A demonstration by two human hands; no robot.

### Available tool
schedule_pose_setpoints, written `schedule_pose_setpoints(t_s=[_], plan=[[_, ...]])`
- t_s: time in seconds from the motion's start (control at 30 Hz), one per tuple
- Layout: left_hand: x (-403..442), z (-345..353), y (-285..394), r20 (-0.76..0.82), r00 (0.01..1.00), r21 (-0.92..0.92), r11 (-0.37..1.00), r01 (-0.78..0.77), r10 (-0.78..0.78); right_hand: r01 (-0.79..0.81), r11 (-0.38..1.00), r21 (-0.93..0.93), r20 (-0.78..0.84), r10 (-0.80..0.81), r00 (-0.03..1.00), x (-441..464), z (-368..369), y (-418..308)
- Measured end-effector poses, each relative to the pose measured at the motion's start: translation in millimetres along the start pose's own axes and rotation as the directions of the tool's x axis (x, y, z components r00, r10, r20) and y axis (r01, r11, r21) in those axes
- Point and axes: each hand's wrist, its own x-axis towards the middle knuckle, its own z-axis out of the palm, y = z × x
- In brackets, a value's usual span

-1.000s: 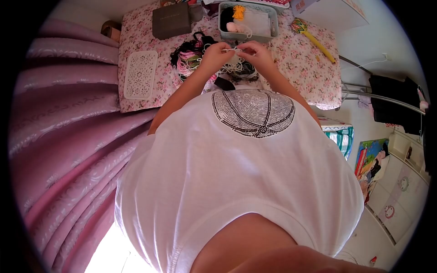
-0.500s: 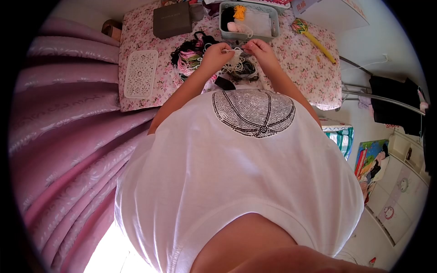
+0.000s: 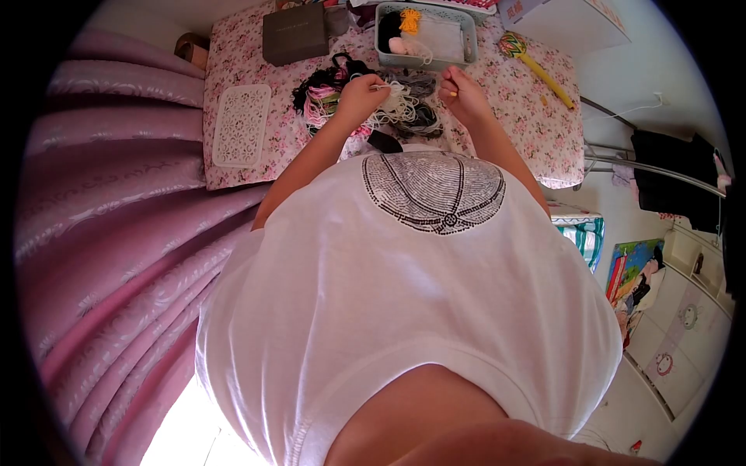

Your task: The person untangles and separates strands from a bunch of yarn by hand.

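A loose tangle of cream yarn (image 3: 400, 105) lies on the table in front of me. My left hand (image 3: 363, 96) pinches a strand of it at the tangle's upper left. To the right of the heap, my right hand (image 3: 465, 95) is held up with its fingers curled closed; anything in them is too small to make out. Under and beside my left hand spreads a pile of pink, green and black yarn (image 3: 320, 101). Grey yarn (image 3: 420, 82) shows behind the cream strands, and darker grey yarn (image 3: 423, 121) sits in front.
A light-green basket (image 3: 471, 53) at the back holds black, orange and pale pink yarn. Left of it stands a dark grey box (image 3: 295, 36). A white openwork lid (image 3: 242, 126) lies on the flowered tablecloth (image 3: 299, 154). A yellow-handled stick (image 3: 548, 81) rests at the right.
My right hand has moved right, away from my left hand, and its fingers have curled in. My left hand has shifted slightly left and still pinches the yarn.
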Motion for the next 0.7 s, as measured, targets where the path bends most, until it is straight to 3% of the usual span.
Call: schedule_pose_setpoints(t_s=[0.07, 0.17, 0.37, 0.47, 0.57, 0.7], plan=[[-1, -2, 3, 0.013, 1.0, -0.006, 1.0, 0.021, -0.021, -0.005, 0.973, -0.231, -0.052, -0.007, 0.999, 0, -6, 1], [-4, 0, 12, 0.044, 0.999, -0.105, 0.994, 0.033, -0.029, -0.037, 0.691, -0.722, -0.182, -0.139, 0.973, -6, 21, 10], [-6, 5, 28, 0.072, 0.997, -0.081, 0.997, -0.01, 0.016, 0.158, 0.606, -0.78, 0.093, -0.137, 0.986, -1, 24, 32], [-6, 3, 27, 0.081, 0.997, -0.019, 1.0, 0.012, -0.011, 0.126, 0.558, -0.82, 0.025, -0.185, 0.982, 1, 21, 31], [-4, 4, 16, 0.048, 0.999, -0.099, 0.995, 0.008, -0.004, 0.12, 0.526, -0.842, -0.04, -0.282, 0.959, -1, 23, 26], [-2, 1, 9, 0.029, 1.0, -0.077, 0.997, 0.002, 0.0, 0.029, 0.572, -0.82, -0.177, -0.301, 0.937, -3, 16, 16]])
